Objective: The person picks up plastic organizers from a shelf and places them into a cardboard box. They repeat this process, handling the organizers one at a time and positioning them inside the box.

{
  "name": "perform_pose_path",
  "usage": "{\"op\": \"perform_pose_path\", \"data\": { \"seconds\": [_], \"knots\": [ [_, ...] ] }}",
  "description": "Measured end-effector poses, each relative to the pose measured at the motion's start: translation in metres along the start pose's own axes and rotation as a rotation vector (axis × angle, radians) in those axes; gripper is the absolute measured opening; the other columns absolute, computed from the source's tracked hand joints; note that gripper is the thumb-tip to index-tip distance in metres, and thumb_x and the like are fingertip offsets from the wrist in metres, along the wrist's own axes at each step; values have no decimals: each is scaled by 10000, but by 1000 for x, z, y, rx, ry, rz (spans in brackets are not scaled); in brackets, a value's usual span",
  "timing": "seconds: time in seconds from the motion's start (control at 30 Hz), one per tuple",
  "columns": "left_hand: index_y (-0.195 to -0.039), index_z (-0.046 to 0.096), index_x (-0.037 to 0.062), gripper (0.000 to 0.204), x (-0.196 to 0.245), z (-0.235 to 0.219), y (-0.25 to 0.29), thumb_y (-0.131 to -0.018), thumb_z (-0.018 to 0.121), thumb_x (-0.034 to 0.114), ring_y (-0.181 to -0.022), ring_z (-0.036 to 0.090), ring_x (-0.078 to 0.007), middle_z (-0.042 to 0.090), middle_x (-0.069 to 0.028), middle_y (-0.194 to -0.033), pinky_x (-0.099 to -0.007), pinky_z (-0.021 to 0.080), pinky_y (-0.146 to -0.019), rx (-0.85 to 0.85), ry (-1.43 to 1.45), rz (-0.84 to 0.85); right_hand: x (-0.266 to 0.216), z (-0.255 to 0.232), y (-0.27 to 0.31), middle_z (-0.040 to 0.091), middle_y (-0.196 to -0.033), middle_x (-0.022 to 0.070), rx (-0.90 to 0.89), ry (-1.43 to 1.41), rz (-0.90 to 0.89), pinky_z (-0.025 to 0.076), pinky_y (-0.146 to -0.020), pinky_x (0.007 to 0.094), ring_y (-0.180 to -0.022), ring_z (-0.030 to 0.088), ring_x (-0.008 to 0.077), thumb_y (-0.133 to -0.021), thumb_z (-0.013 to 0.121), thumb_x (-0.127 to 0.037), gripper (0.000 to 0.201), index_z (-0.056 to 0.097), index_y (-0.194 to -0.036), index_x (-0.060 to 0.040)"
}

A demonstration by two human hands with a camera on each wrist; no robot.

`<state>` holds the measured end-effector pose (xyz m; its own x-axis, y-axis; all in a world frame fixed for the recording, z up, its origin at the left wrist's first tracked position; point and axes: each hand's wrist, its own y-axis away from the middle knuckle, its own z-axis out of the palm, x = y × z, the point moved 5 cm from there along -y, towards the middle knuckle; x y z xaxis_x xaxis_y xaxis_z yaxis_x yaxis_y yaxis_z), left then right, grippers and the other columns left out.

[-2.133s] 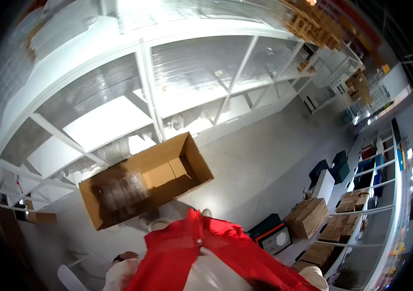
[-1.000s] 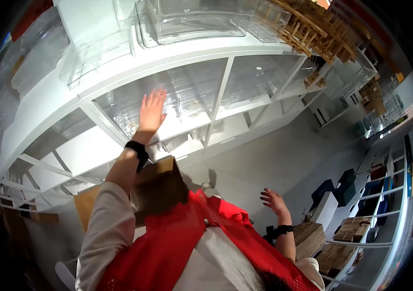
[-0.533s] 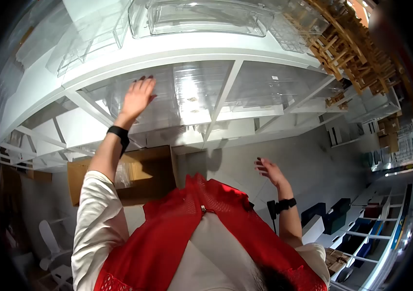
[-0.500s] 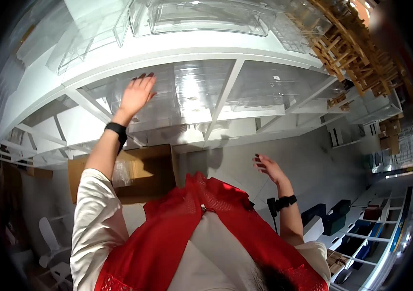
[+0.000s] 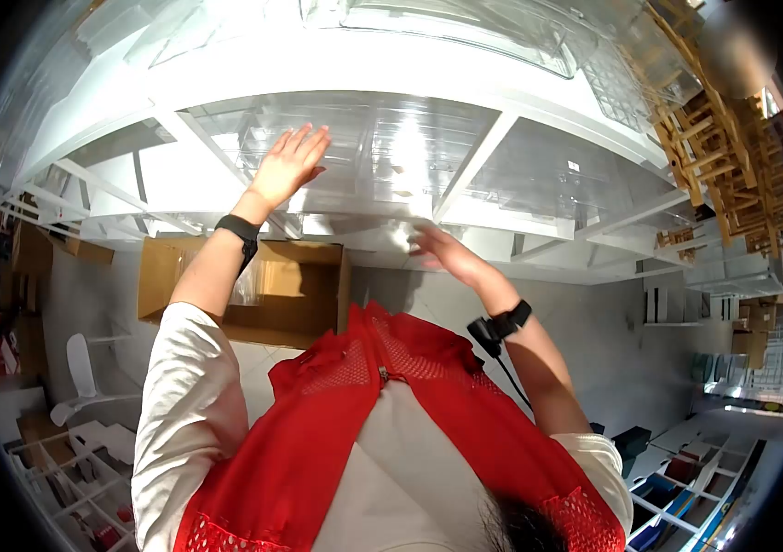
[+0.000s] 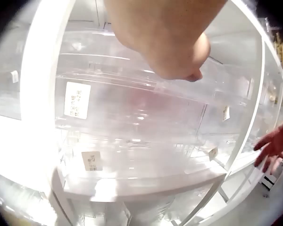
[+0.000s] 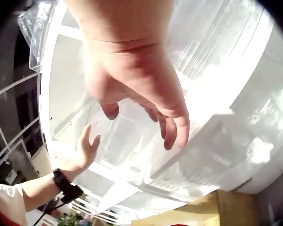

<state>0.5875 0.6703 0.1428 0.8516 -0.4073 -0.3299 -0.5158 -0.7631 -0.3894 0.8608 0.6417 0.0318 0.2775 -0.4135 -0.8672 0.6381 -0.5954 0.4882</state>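
My left hand (image 5: 290, 170), fingers stretched out, reaches to the front of a white shelf compartment filled with clear plastic boxes (image 5: 410, 152). In the left wrist view, the back of that hand hides part of the boxes, and white price labels (image 6: 77, 100) show on their fronts. Lower and to the right, my right hand (image 5: 451, 258) reaches forward with loosely bent fingers and nothing in its grasp. The right wrist view shows its thumb and fingers (image 7: 181, 132) spread apart in front of the boxes.
A long open cardboard box (image 5: 290, 313) with clear plastic inside stands on the floor before the white shelf unit (image 5: 479, 166). Clear plastic cases (image 5: 465, 32) lie on its top. Wooden racks (image 5: 727, 152) stand at the right. A white chair (image 5: 80, 368) is at the left.
Both hands have risen into view. The left hand has reached the shelf compartment; the right has moved forward and inward toward the shelf. The camera has come closer to the shelf.
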Motion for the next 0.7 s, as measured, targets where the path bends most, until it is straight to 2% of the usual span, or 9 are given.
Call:
{"op": "perform_pose_path", "data": {
  "seconds": [0.1, 0.2, 0.3, 0.33, 0.43, 0.53, 0.63, 0.67, 0.7],
  "knots": [
    [-1192, 401, 85, 543, 1, 4, 13, -718, 626, 226, -1175, 363, -244, 370, -44, -1293, -400, 339, -955, -5, 68, -26, -29, 24, -43, 308, -1319, 141, 50, -119, -28, 264, -965, 363, -1187, 331, 223, -836, 470, -435, 697, 204, -1316, -5],
    [-1188, 419, 95, 524, 3, 6, 23, -717, 621, 204, -1194, 339, -235, 350, -19, -1310, -407, 311, -967, -1, 101, -63, -56, 43, -76, 201, -1363, 168, -52, -212, -124, 156, -1010, 422, -1251, 204, 280, -784, 487, -537, 832, 162, -1324, 7],
    [-1193, 437, 110, 504, 6, 7, 34, -727, 607, 198, -1211, 314, -201, 336, 11, -1318, -405, 281, -983, -20, 166, -155, -57, 52, -111, 182, -1367, 173, 70, -315, 48, 138, -1006, 451, -1250, 198, 312, -739, 503, -599, 914, 149, -1328, 3],
    [-1209, 428, 114, 508, 9, 8, 37, -737, 597, 192, -1219, 299, -196, 335, 10, -1317, -403, 264, -995, -31, 166, -193, -59, 57, -117, 141, -1385, 189, 78, -355, 96, 92, -1027, 439, -1275, 161, 295, -765, 485, -566, 824, 139, -1344, -92],
    [-1241, 407, 120, 515, 15, 1, 38, -757, 575, 176, -1238, 261, -190, 332, 5, -1317, -395, 223, -1022, -80, 203, -263, -62, 63, -137, 329, -1265, 163, 145, -452, 47, 255, -943, 424, -1158, 333, 283, -696, 557, -602, 877, 286, -1268, 5],
    [-1253, 394, 109, 507, 15, -13, 42, -773, 552, 155, -1252, 235, -196, 323, -4, -1324, -390, 200, -1037, -112, 334, -299, -64, 62, -155, 488, -996, 99, 148, -382, 58, 375, -779, 336, -909, 477, 206, -668, 610, -560, 711, 451, -1101, -18],
    [-1245, 394, 74, 526, 13, -19, 60, -754, 576, 114, -1245, 260, -219, 309, -36, -1336, -390, 217, -1026, -17, 472, -439, -92, 74, -141, 469, -776, 27, 86, -253, -64, 369, -632, 270, -690, 453, 135, -642, 647, -513, 558, 517, -922, -47],
    [-1237, 402, 70, 530, 15, -34, 66, -744, 592, 113, -1238, 275, -221, 315, -40, -1331, -392, 224, -1021, 45, 494, -509, -97, 78, -144, 468, -723, 23, 200, -352, 60, 362, -601, 265, -620, 438, 138, -625, 664, -482, 528, 538, -880, -37],
    [-1230, 409, 66, 535, 16, -43, 70, -735, 608, 112, -1230, 290, -222, 320, -44, -1327, -394, 232, -1017, 106, 515, -578, -103, 80, -145, 464, -708, 23, 260, -337, 48, 356, -581, 264, -602, 430, 139, -621, 666, -481, 532, 538, -871, -29]
  ]
}}
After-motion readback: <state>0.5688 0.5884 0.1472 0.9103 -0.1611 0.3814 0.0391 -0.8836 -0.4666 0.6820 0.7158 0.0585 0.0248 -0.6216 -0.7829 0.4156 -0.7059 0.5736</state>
